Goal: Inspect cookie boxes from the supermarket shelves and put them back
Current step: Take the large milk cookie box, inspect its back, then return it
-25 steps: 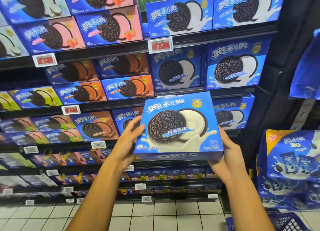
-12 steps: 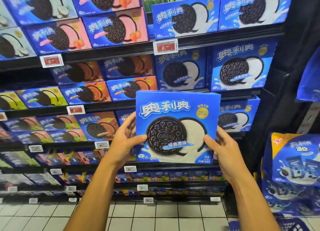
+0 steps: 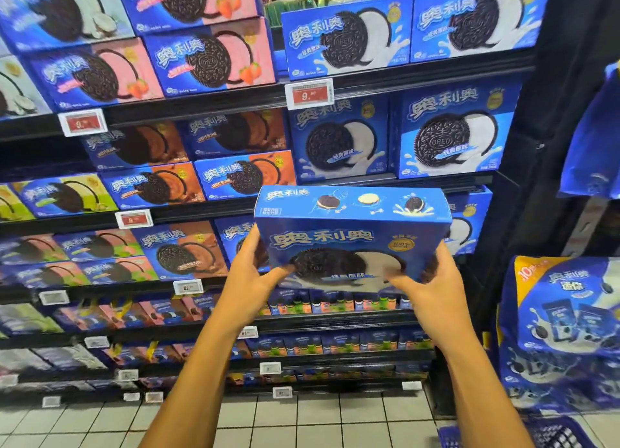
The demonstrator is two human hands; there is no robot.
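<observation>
I hold a blue cookie box (image 3: 349, 236) in front of the shelves, tipped so its top face shows above the front with the dark cookie picture. My left hand (image 3: 248, 276) grips its left edge, thumb on the front. My right hand (image 3: 432, 286) grips the lower right corner, fingers wrapped over the front. Behind the box is the shelf row (image 3: 469, 226) holding another box of the same kind.
Shelves (image 3: 201, 102) full of cookie boxes in blue, pink, orange and green fill the view, with price tags (image 3: 309, 93) on the rails. A stack of blue cookie bags (image 3: 563, 320) stands at the right. White floor tiles (image 3: 302, 420) lie below, with a blue basket (image 3: 553, 436) at the bottom right.
The box has tilted with its top edge toward me, so the top face now shows. Both hands shifted lower on the box.
</observation>
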